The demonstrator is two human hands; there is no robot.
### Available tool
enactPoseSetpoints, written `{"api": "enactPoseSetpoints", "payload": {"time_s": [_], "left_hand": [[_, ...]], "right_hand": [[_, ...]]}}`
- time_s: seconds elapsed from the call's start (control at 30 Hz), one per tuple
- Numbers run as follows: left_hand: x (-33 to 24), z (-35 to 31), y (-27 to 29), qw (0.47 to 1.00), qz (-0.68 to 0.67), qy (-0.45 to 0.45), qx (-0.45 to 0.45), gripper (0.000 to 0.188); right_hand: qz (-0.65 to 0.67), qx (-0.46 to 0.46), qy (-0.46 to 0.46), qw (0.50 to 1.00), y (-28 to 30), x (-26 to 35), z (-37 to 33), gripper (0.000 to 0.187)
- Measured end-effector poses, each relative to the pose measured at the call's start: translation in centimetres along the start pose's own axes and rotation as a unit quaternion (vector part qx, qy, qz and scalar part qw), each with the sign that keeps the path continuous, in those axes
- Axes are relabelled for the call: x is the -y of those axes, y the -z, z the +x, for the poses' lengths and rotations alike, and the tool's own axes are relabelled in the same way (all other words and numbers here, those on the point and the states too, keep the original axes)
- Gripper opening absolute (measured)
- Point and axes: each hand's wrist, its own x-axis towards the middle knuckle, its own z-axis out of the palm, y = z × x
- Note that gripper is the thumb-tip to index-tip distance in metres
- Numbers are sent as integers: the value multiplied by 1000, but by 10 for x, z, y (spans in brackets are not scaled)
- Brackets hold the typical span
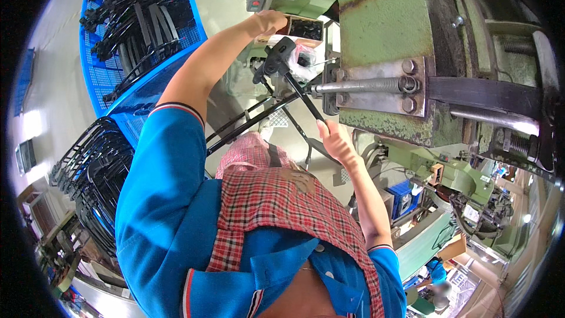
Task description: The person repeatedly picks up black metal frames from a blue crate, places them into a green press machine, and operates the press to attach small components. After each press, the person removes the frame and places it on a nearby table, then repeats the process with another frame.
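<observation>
Blue short-sleeved shirt [170,200], worn by the person, fills the near ground, with a red plaid apron [294,200] over its front. Right hand [338,141] is closed around the lower end of a black bar [305,99], thumb along it. Bar slants up and to the left, ending in a broad, flat black head [282,52]; both sit beside the green machine [385,29], in front of the apron. Left arm stretches forward; left hand [271,22] is at the near left edge of a cardboard box [279,39] holding small dark parts [305,28]. Its fingertips are hidden; cannot tell whether they grip anything. Crumpled see-through bag [301,72] just below the box, partly behind the head. Lower down, black tubes [247,125] cross behind the bar.

Machine side: bolted metal plate [382,106], a coil spring [365,86] stretched across it, rust streak on the green paint. Small grey switch box [256,0] beyond the left hand. Off to the left: blue crate [97,76] heaped with black parts, stacked black frames [97,171] below it.
</observation>
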Motion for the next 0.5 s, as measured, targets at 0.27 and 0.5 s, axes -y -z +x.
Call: {"api": "enactPoseSetpoints", "payload": {"time_s": [0.27,0.5], "left_hand": [[-7,-59,17,934,-128,-49,-330,19],[-115,-178,-9,777,-598,-124,-154,17]], "right_hand": [[65,58,-75,993,16,17,9,47],[86,81,-136,984,11,13,11,40]]}}
